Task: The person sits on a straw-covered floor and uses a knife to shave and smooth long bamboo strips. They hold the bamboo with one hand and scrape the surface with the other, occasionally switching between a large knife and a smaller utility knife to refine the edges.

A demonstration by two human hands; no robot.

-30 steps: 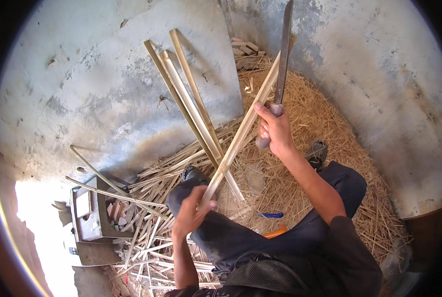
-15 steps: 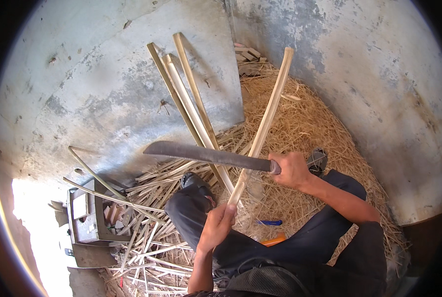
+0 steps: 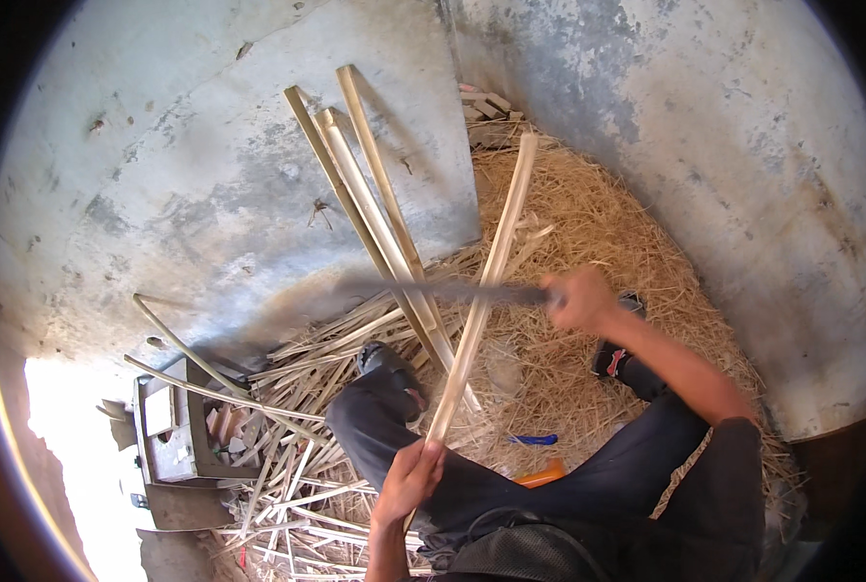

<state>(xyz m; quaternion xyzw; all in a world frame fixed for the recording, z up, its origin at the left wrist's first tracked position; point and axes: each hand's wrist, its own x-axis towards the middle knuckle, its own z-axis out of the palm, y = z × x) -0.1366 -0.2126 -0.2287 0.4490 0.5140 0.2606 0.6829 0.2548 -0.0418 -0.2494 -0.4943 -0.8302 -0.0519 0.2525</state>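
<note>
Bamboo strip [image 3: 496, 254] is slanting over the left part of the shavings heap [image 3: 627, 228], its far end pointing away from you and its near end sitting in your left hand [image 3: 411, 477]. Your left fingers are wrapping snugly round that near end, close to your lap. Your right hand [image 3: 584, 299] is hovering above the middle of the shavings heap, its fingers curling tightly round the handle of a long knife [image 3: 452, 290]. The blade is pointing left and crossing in front of the strip; it is blurring, so you cannot tell whether it is touching the wood. Three leaning strips [image 3: 366, 194] are resting against the wall [image 3: 210, 145], left of the shavings heap. A grey box [image 3: 173, 451] is standing well to the left of the heap, and loose cut strips [image 3: 268, 475] are lying between the two. A small blue object [image 3: 534, 439] is lying at the heap's near edge, and an orange object [image 3: 543, 473] is showing just nearer to you, partly hidden by your legs.
</note>
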